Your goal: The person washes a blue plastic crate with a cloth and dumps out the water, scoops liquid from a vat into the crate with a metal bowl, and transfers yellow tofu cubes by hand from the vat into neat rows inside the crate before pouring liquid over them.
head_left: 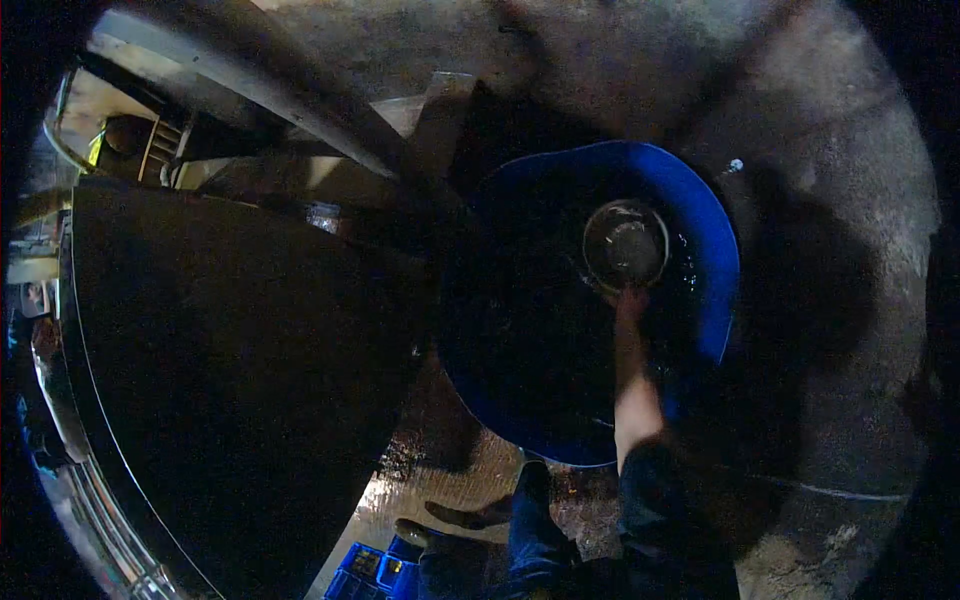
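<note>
My right hand (628,300) reaches down into a large blue tub (712,225). Its fingers are closed on the near rim of a round bowl (628,243), which looks like metal and has a pale patch at its bottom. Around the bowl the inside of the tub is very dark, with small glints like wet spots. What else lies in the tub I cannot make out. My left hand is not in view.
A big dark flat surface (240,370) fills the left side, close to the tub. Blue crates (365,572) stand on the floor below, near my feet. A thick post or beam (290,95) slants across the upper left. A wooden frame (160,150) is at the far left.
</note>
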The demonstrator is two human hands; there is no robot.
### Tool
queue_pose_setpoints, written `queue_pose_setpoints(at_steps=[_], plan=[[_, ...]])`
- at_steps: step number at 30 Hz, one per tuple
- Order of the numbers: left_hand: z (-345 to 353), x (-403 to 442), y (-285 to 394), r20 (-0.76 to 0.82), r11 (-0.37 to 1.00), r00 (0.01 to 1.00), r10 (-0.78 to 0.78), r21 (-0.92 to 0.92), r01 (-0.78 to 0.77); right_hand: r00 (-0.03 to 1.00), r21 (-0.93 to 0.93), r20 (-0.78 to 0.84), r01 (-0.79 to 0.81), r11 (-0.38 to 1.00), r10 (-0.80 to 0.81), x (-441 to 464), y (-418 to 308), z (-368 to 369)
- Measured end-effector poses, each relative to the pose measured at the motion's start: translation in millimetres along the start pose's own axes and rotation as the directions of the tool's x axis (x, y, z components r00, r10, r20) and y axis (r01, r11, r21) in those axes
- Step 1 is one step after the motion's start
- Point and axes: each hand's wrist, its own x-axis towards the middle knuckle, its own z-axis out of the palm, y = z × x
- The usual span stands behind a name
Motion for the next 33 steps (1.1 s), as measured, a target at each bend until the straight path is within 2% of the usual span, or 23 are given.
queue_pose_setpoints(at_steps=[1, 2, 3, 4, 6, 7, 9, 11, 13, 15, 17, 20, 22, 23, 24, 25, 26, 28, 29, 30, 33], plan=[[1.3, -3.2, 0.9, 0.004, 1.000, 1.000, -0.021, -0.001, 0.021, 0.979, -0.173, -0.109, 0.152, 0.973, -0.172, -24.8, 1.0, -0.2], [1.9, -4.9, 1.4, 0.008, 0.999, 0.999, -0.039, -0.002, 0.039, 0.941, -0.299, -0.147, 0.252, 0.920, -0.305, -51.5, 1.2, -2.0], [2.9, -5.6, 2.4, 0.006, 0.999, 0.999, -0.054, -0.004, 0.054, 0.904, -0.396, -0.157, 0.311, 0.864, -0.397, -71.6, 6.7, -3.1], [4.4, -4.6, 2.2, 0.012, 0.998, 0.998, -0.063, -0.005, 0.063, 0.894, -0.459, -0.143, 0.320, 0.829, -0.424, -86.0, 16.0, -2.7], [-0.2, -5.9, 0.9, 0.013, 0.996, 0.996, -0.088, -0.012, 0.088, 0.923, -0.542, -0.141, 0.232, 0.808, -0.359, -89.4, 49.7, -0.5], [-1.7, -5.1, 0.0, 0.012, 0.995, 0.996, -0.093, -0.020, 0.093, 0.949, -0.517, -0.139, 0.175, 0.838, -0.283, -83.5, 69.8, -1.7], [-6.4, -5.7, -0.7, 0.006, 0.995, 0.996, -0.094, -0.030, 0.095, 0.992, -0.324, -0.114, 0.011, 0.946, -0.050, -70.2, 100.7, -18.5], [-12.6, -8.0, -3.2, -0.004, 0.993, 0.995, -0.105, -0.052, 0.104, 0.989, -0.097, -0.030, -0.144, 0.985, 0.142, -71.6, 108.5, -38.6], [-18.5, -11.7, -4.7, -0.018, 0.990, 0.993, -0.114, -0.085, 0.112, 0.968, 0.004, 0.038, -0.249, 0.968, 0.249, -87.3, 106.1, -60.8], [-27.1, -16.1, -8.2, -0.038, 0.985, 0.991, -0.128, -0.123, 0.122, 0.954, 0.016, 0.077, -0.290, 0.957, 0.288, -110.5, 95.3, -78.8], [-41.7, -19.6, -12.0, -0.083, 0.978, 0.987, -0.140, -0.170, 0.124, 0.942, 0.002, 0.134, -0.311, 0.950, 0.308, -142.2, 79.3, -92.8], [-70.3, -23.2, -19.6, -0.177, 0.956, 0.970, -0.168, -0.270, 0.117, 0.888, -0.036, 0.311, -0.347, 0.937, 0.340, -248.3, -17.0, -57.2], [-87.3, -18.1, -24.2, -0.242, 0.928, 0.950, -0.199, -0.359, 0.103, 0.852, -0.145, 0.372, -0.338, 0.930, 0.367, -285.9, -40.1, -65.8], [-95.7, -18.7, -28.4, -0.276, 0.910, 0.937, -0.214, -0.406, 0.088, 0.910, -0.198, 0.255, -0.281, 0.939, 0.326, -301.9, -38.2, -75.7], [-105.1, -20.0, -34.1, -0.309, 0.893, 0.922, -0.234, -0.443, 0.079, 0.886, -0.228, 0.335, -0.255, 0.940, 0.322, -343.9, -63.1, -63.7], [-113.5, -19.6, -37.7, -0.331, 0.884, 0.911, -0.246, -0.462, 0.071, 0.892, -0.307, 0.282, -0.266, 0.914, 0.355, -382.7, -81.4, -52.5], [-118.9, -20.3, -47.5, -0.349, 0.895, 0.901, -0.258, -0.437, 0.087, 0.859, -0.317, 0.369, -0.243, 0.917, 0.356, -418.1, -91.1, -41.5], [-119.9, -31.1, -55.8, -0.335, 0.931, 0.900, -0.279, -0.323, 0.169, 0.866, -0.367, 0.356, -0.215, 0.905, 0.350, -449.5, -71.5, -61.3], [-120.9, -32.4, -59.9, -0.319, 0.934, 0.906, -0.280, -0.311, 0.179, 0.825, -0.367, 0.402, -0.253, 0.895, 0.398, -481.1, -67.8, -56.2], [-124.0, -26.0, -57.0, -0.279, 0.883, 0.924, -0.263, -0.456, 0.113, 0.805, -0.408, 0.398, -0.273, 0.871, 0.439, -509.3, -66.2, -45.1], [-120.3, -33.4, -74.1, -0.259, 0.807, 0.947, -0.192, -0.591, 0.002, 0.736, -0.442, 0.432, -0.332, 0.833, 0.522, -562.0, -33.4, -40.1]])
